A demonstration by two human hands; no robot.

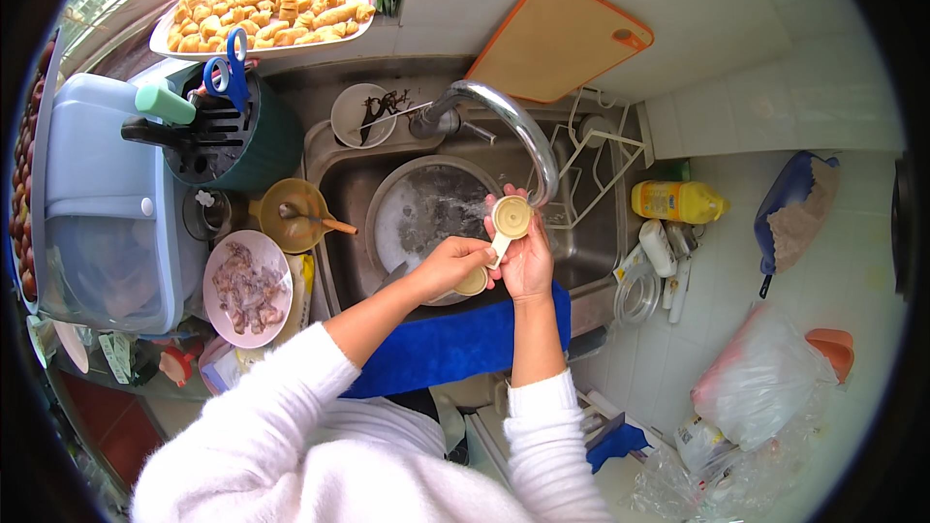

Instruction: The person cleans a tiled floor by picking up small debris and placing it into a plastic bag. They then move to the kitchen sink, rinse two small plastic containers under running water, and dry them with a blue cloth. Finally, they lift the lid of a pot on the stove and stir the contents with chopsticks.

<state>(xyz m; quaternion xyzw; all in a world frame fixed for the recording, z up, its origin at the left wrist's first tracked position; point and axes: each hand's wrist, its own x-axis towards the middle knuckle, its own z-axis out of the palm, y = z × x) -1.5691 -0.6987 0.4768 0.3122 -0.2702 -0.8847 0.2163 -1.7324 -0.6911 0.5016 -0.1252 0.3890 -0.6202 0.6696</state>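
Over the sink (585, 261), both hands are on a cream plastic kitchen tool (511, 219) with a round cup-like head and a narrow handle. My left hand (450, 261) grips the handle, and a second round cream part (474, 282) shows just below its fingers. Palm up, my right hand (528, 265) supports the round head from beneath. The chrome faucet (519, 120) arches down to the tool, and water splashes beside it. Below and to the left sits a round metal basin (410, 221) of foamy water, a dark flat blade-like piece leaning at its edge.
A blue cloth (450, 352) drapes the sink's front edge. Left stand a pink plate of raw squid-like pieces (251, 287), an amber bowl (294, 192) and a knife block with scissors (251, 149). A white wire rack (607, 167) and yellow bottle (676, 202) are at right.
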